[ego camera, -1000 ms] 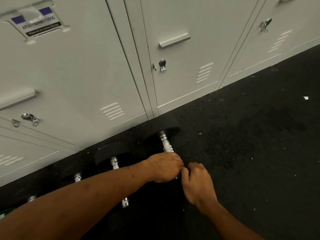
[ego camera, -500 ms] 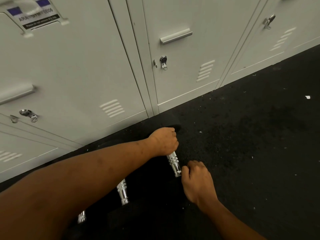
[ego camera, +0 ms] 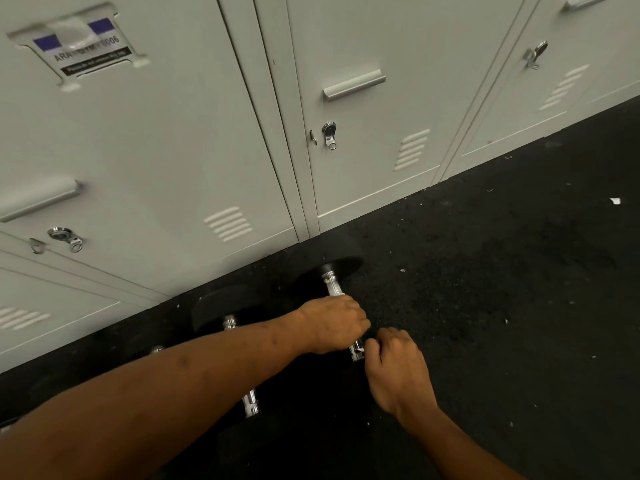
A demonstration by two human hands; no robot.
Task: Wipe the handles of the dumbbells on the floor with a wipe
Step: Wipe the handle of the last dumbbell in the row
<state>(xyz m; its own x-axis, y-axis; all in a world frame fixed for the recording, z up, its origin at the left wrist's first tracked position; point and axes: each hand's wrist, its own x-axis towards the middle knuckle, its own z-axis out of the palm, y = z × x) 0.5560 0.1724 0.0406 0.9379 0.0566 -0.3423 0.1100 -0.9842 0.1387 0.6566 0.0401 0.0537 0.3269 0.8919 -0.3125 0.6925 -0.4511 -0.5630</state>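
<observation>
Left hand [ego camera: 334, 323] grips handle [ego camera: 333, 285], right hand [ego camera: 398, 372] curled at its near end, hold unclear; judge: stroke full length, twisting, dumbbell [ego camera: 341, 265] steadied.

Left arm extends from the near left; left hand [ego camera: 334, 323] is curled, knuckles up, round the dumbbell handle [ego camera: 333, 287]. Right hand [ego camera: 398, 372] lies just beside it, fingers [ego camera: 375, 344] curled at the handle's near end; hold unconfirmed.

Black dumbbells [ego camera: 221, 306], chrome handles [ego camera: 332, 286], pale grey lockers [ego camera: 156, 150].
</observation>
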